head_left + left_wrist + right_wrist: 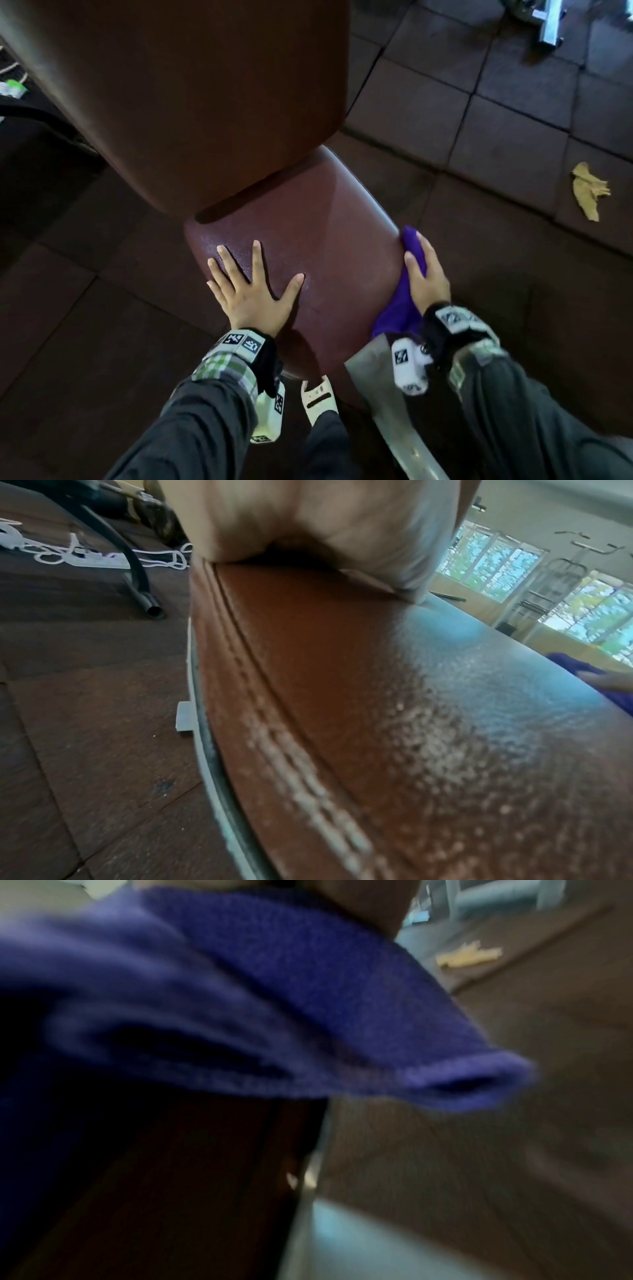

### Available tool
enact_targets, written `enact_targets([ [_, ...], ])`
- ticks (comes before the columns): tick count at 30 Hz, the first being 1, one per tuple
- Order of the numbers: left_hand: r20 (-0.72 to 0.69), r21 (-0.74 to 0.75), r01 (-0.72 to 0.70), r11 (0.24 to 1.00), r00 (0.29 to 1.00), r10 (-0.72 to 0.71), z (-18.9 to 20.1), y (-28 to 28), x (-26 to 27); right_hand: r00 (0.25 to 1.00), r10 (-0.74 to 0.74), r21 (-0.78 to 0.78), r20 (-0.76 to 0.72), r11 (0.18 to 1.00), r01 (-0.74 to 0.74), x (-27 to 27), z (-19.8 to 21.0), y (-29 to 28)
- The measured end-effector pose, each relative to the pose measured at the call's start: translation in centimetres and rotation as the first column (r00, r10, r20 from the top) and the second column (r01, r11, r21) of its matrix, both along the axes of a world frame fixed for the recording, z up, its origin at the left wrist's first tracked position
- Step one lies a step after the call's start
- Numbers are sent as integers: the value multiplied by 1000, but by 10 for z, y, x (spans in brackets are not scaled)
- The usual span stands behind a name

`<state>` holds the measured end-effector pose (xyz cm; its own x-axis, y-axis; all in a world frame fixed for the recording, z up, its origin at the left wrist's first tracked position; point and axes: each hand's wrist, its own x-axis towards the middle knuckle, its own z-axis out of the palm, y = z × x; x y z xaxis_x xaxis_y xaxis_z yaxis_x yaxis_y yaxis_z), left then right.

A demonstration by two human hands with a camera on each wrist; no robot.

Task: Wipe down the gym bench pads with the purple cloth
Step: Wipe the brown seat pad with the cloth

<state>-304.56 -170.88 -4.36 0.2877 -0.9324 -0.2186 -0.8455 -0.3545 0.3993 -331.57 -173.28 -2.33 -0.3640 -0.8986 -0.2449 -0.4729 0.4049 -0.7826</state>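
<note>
In the head view the left hand (251, 296) lay flat on the seat pad (308, 233) of the bench, low and left of centre in the frame, its fingers straight and spread apart with nothing held. The right hand (426, 277) pressed the purple cloth (399, 308) against the right edge of the same pad, just right of centre; how far its fingers curled round the cloth could not be told, though it kept the cloth pinned there. The cloth ran along that edge from beyond the fingertips back to the wrist, and in the blurred right wrist view it filled the upper left of the frame (257, 988), hanging in loose folds. The back pad (191, 96) rose across the top of the head view, overlapping the far end of the seat pad. On the floor tiles (513, 144) at the right of the frame lay a crumpled yellow rag (587, 190), well apart from the bench.
</note>
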Motion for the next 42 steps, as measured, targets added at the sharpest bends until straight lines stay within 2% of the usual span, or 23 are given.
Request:
enact_targets([
  [3,10,45,26,999,1000,-27,-1,-1,2,1000,31,154,-6,988,-30,-7,7,-23],
  [5,3,41,29,999,1000,-29,-1,-1,2,1000,7,157,-22,988,-4,-4,7,-24],
  [7,-5,33,36,999,999,-36,-2,-1,2,997,-47,93,-57,994,52,4,4,-10],
  [10,-21,16,48,999,999,-47,-2,0,3,977,-211,-45,-40,977,209,26,-5,28],
  [14,-41,16,88,996,995,-87,-1,0,4,906,-418,-58,59,905,421,69,-15,74],
  [16,-28,5,139,990,990,-139,0,3,10,871,-484,-66,81,869,490,80,-21,74],
  [19,23,-20,309,951,951,-309,3,8,36,816,-571,-47,94,816,576,74,-22,56],
  [24,75,-31,573,819,818,-570,3,-18,90,827,-557,5,83,830,558,67,-17,48],
  [28,57,13,685,728,727,-685,1,-37,108,753,-648,11,111,759,652,127,-15,88],
  [32,56,-28,691,722,722,-689,0,-34,108,676,-717,-8,169,685,728,212,-17,125],
  [34,55,-26,692,721,721,-690,1,-34,108,633,-752,15,182,646,763,226,-19,128],
  [37,44,-18,703,710,710,-702,3,-36,109,618,-767,22,170,630,776,209,-18,120],
  [42,55,-23,715,699,699,-713,1,-36,114,671,-727,26,148,681,732,173,-9,104],
])
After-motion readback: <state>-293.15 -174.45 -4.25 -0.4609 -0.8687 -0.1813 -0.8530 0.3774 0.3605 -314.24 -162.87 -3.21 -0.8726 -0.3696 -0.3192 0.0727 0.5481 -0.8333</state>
